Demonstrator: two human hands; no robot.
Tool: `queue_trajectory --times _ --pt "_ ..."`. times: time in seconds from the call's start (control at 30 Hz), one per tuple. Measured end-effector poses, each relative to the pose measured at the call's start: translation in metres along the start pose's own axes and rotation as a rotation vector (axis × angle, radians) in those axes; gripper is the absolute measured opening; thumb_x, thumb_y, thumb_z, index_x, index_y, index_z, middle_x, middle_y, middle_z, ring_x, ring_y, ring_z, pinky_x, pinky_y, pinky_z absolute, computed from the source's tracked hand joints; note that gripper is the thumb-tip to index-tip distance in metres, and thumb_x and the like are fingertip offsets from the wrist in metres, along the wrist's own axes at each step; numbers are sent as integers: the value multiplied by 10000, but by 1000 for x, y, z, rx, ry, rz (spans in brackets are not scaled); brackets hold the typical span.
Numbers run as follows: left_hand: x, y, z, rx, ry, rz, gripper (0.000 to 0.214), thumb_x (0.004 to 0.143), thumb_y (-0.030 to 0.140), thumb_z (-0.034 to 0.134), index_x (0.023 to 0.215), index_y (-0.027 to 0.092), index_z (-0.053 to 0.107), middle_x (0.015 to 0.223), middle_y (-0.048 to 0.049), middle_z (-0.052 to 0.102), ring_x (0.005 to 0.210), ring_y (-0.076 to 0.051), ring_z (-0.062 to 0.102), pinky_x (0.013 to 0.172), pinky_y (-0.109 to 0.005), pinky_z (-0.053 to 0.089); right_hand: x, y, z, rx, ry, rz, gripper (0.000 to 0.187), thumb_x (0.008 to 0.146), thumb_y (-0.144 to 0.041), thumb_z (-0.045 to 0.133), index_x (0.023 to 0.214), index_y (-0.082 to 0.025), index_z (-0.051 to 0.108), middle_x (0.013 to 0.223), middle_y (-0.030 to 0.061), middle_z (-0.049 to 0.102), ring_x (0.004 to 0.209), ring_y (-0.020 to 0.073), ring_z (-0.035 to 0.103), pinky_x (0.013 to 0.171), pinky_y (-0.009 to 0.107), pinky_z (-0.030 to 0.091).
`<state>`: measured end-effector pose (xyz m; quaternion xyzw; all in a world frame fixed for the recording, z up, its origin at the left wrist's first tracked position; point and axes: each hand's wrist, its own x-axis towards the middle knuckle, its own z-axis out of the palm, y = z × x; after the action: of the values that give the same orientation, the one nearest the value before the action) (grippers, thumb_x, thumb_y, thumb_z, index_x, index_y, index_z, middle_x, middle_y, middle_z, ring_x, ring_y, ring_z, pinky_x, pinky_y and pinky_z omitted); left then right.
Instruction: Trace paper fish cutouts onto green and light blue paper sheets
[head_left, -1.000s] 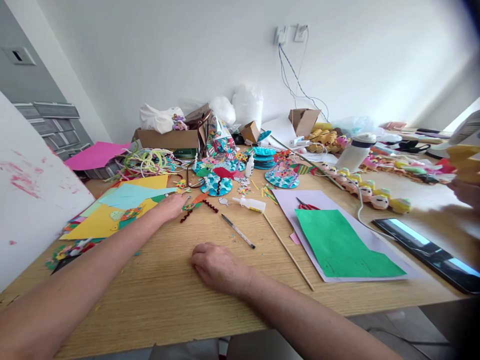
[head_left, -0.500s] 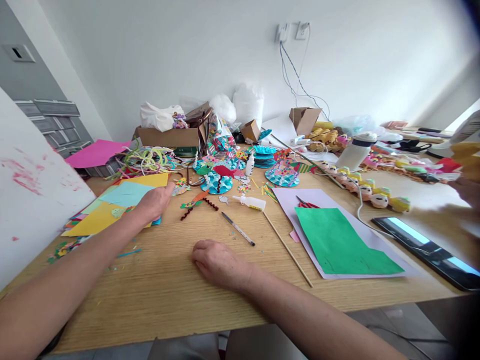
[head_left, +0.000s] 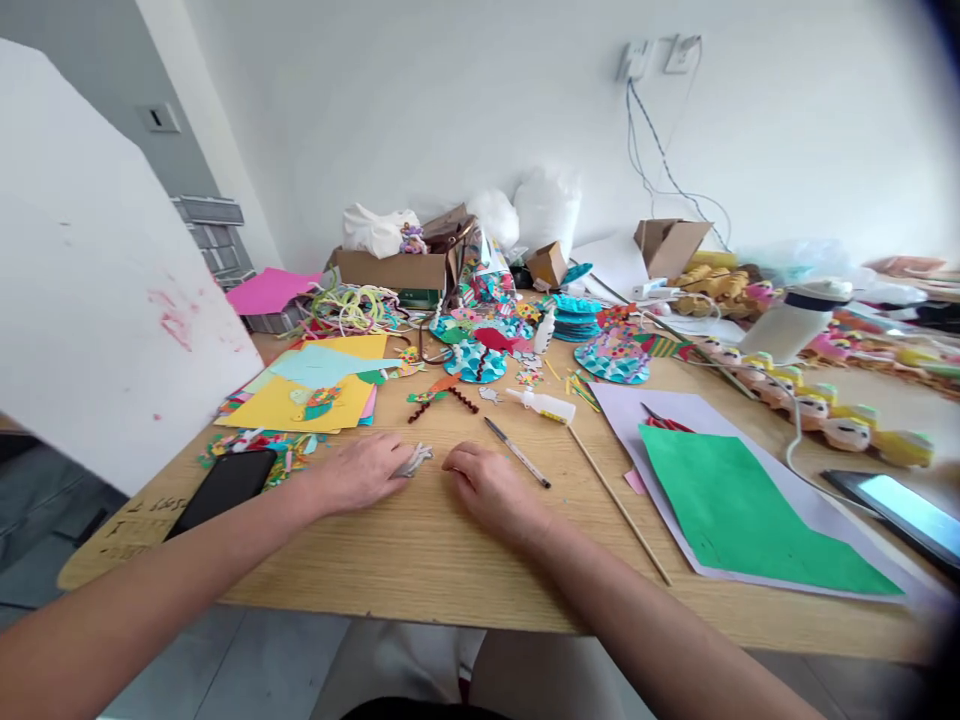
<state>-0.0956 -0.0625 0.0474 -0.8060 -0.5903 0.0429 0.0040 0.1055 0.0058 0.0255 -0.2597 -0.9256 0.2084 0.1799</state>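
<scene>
My left hand (head_left: 364, 472) is low over the table with its fingers closed on a small grey cutout (head_left: 417, 459), apparently paper. Its exact shape is unclear. To the right, my right hand (head_left: 491, 490) rests on the wood with curled fingers; whatever may be inside them is hidden. A pen (head_left: 517, 453) lies just beyond the right hand. Past it are a white glue bottle (head_left: 544, 404) on its side and a thin wooden stick (head_left: 619, 503). A paper fish with dark fuzzy strips (head_left: 433, 391) lies ahead, near a small grey paper piece (head_left: 489, 395).
Coloured paper sheets (head_left: 259, 405), scraps and a black phone (head_left: 225, 487) lie left, beside a tilted white board (head_left: 97, 270). At right are green paper (head_left: 750, 510), red-handled scissors (head_left: 667, 424) and a lit tablet (head_left: 900, 510). Decorated blue discs (head_left: 476, 372) stand further back.
My left hand has come back from the coloured paper sheets towards my right hand, now with the grey cutout in it. The view has turned left; my right hand stays on the table.
</scene>
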Motion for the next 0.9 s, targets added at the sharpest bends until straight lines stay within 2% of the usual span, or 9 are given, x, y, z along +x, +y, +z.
queue_trajectory --times 0.1,0.17,0.3,0.4,0.47,0.6,0.77,0.9 --pt "-4 -25 -11 -159 -37 -64 307 795 434 564 1030 240 598 979 -27 625 929 -200 579 787 -275 434 0 2 1 19 -7 -13 245 861 -108 404 870 -145 646 925 75 644 865 153 592 775 241 428" --pt "-8 -57 -18 -184 -28 -164 294 789 414 546 1003 225 613 993 -27 640 921 -190 588 787 -260 427 -1 2 1 29 -8 -13 242 861 -113 406 871 -148 645 931 75 643 872 155 592 780 244 428" --pt "-13 -132 -22 -170 21 -497 308 775 391 495 944 168 626 869 -43 665 837 -223 608 698 -280 439 -1 0 2 34 -19 -19 243 853 -97 404 851 -143 643 920 79 643 862 153 592 776 245 429" --pt "-10 -165 -15 -188 2 -652 314 766 377 564 972 146 618 879 -42 665 832 -219 619 686 -284 462 0 -1 4 29 -30 -25 244 845 -84 404 839 -142 641 911 78 643 846 149 589 764 240 426" --pt "-2 -171 -6 -204 -21 -703 291 822 360 567 1004 136 601 955 -52 647 854 -196 613 732 -320 485 0 -1 5 19 -38 -26 243 840 -79 405 831 -144 639 902 74 642 837 146 586 754 236 421" --pt "14 -168 7 -216 -50 -771 296 872 348 550 1083 141 568 1081 -74 596 930 -199 591 799 -408 504 1 -1 5 -6 -63 -25 236 837 -76 411 821 -144 636 884 68 637 814 137 580 723 226 408" --pt "18 -172 9 -273 -20 -797 313 874 328 551 1129 148 547 1118 -82 579 953 -205 585 804 -414 508 -1 -2 2 -27 -87 -13 231 843 -81 412 810 -139 633 870 70 634 794 131 572 713 224 398" --pt "13 -176 9 -385 48 -795 282 872 326 550 1084 142 559 1066 -71 591 908 -190 588 777 -392 506 -1 -3 2 -26 -95 -30 236 845 -82 408 819 -137 636 872 71 638 798 136 573 714 227 396"
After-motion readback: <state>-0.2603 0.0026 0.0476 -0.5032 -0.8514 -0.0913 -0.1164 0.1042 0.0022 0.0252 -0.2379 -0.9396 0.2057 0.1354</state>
